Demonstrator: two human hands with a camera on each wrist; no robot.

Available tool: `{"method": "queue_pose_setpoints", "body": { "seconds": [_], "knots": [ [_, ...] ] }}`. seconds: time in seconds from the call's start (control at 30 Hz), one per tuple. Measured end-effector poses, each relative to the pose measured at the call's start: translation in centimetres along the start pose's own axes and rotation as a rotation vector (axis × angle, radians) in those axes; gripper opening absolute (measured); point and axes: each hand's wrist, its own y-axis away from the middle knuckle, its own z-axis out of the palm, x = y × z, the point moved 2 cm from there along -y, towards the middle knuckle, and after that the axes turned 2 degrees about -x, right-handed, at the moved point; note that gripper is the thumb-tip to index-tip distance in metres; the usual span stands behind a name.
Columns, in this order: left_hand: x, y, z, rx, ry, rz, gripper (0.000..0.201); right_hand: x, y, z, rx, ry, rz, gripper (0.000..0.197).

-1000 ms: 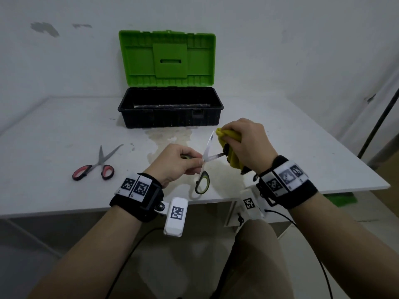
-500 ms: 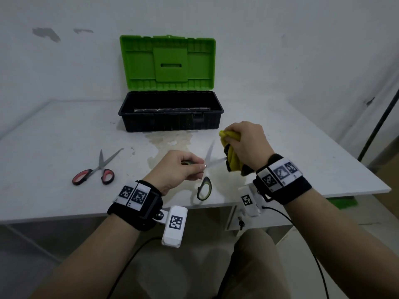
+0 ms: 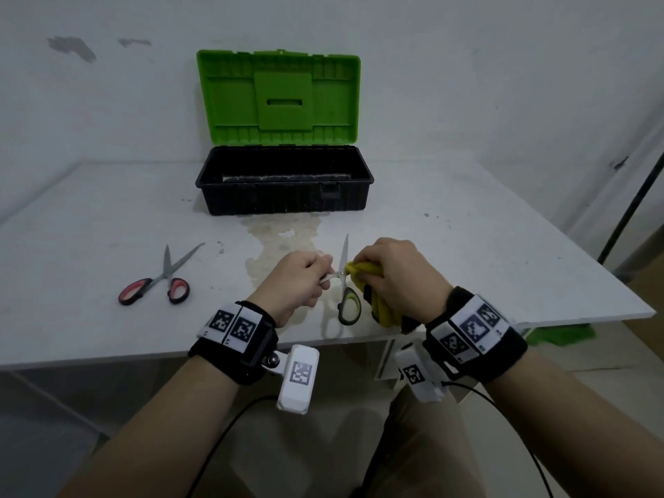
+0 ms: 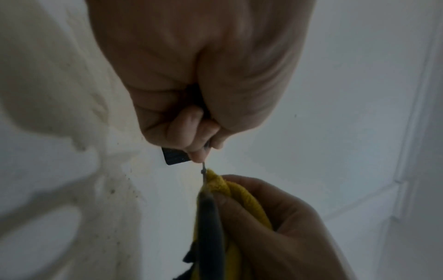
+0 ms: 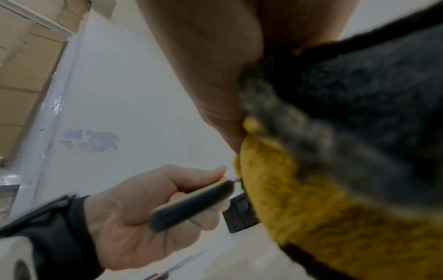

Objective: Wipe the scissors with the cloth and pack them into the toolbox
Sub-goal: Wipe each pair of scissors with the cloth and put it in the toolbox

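The left hand [image 3: 300, 282] grips open green-handled scissors [image 3: 345, 282] above the near table [image 3: 90, 217]; the right hand [image 3: 399, 278] clutches a yellow cloth [image 3: 363, 271] against their blade.

The right hand [image 3: 397, 278] has slid the yellow cloth [image 3: 363, 272] inward along the blade to the pivot of the green-handled scissors [image 3: 345, 282], close beside the left hand [image 3: 298, 282].

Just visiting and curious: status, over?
Left hand grips green-handled scissors. Right hand rubs yellow cloth on blade. Toolbox open, path unobstructed.
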Motion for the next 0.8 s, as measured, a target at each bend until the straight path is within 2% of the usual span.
{"method": "queue_pose_setpoints", "body": {
  "seconds": [0.07, 0.13, 0.23, 0.43, 0.57, 0.8],
  "knots": [
    [-0.2, 0.0, -0.1, 0.044, -0.071, 0.015, 0.035, 0.2, -0.1, -0.5, 0.011, 0.006, -0.006, 0.017],
    [-0.3, -0.2, -0.3, 0.079, -0.14, 0.036, 0.034, -0.4, -0.1, -0.8, 0.03, -0.02, -0.073, 0.016],
    [0.0, -0.1, -0.2, 0.11, -0.181, 0.102, 0.033, -1.6, 0.1, -0.4, -0.031, -0.056, -0.145, 0.019],
    [0.1, 0.5, -0.4, 0.146, -0.266, 0.269, 0.035, -0.5, 0.3, -1.3, -0.076, 0.032, -0.1, 0.02],
    [0.4, 0.3, -0.1, 0.128, -0.258, 0.285, 0.035, -1.2, 0.3, -2.0, -0.023, 0.019, -0.167, 0.02],
    [0.1, 0.3, -0.2, 0.117, -0.232, 0.293, 0.033, -1.0, 1.4, -1.6, -0.145, 0.063, -0.17, 0.024]
  ]
}}
